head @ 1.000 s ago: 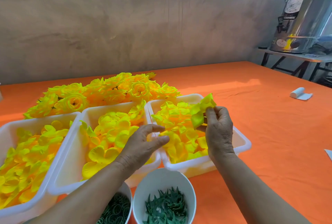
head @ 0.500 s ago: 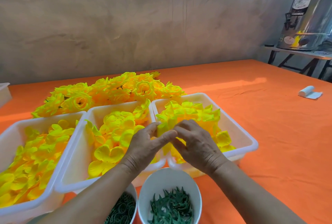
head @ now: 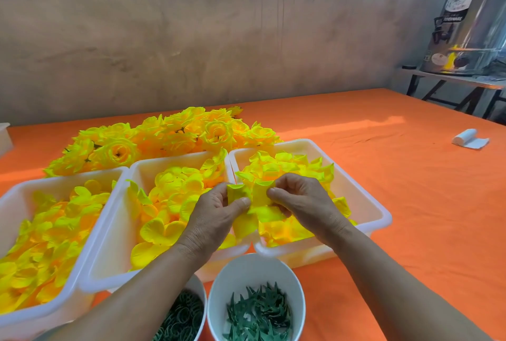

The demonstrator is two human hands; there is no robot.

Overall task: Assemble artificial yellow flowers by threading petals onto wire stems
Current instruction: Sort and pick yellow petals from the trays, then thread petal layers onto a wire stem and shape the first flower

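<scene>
Petal cluster (head: 256, 201) is held up between both hands, over the near-left corner of the right tray (head: 368, 205) and just above the loose petals lying in it.

Left hand (head: 216, 217): thumb (head: 242, 202) pressed on the cluster's left lobe from the front, the other fingers curled behind it. This is a pinch grip.

Right hand (head: 304, 203): fingertips (head: 273, 191) nip the right lobe near its upper edge. The remaining fingers are curled under the cluster (partly hidden by yellow fabric, so I cannot tell how far they close).

The two pinch points sit close together but apart, with a strip of petal between them. One lobe hangs below the left thumb, over the seam where the middle tray (head: 164, 158) meets the right tray. Whether a wire runs through the cluster cannot be told.

Surroundings:
- Three white trays stand side by side, rims touching, the left tray (head: 54, 179) included, and each holds loose yellow petals.
- Finished flowers (head: 169, 135) are heaped behind the trays on the orange cloth (head: 410, 203).
- Two white cups stand in front of the trays. The right cup (head: 257, 265) holds green spiky pieces. The left cup (head: 199, 286) holds green rings.
- A white roll (head: 469, 138) lies well apart at far right.
- A steel urn (head: 471, 23) stands on a side table.
</scene>
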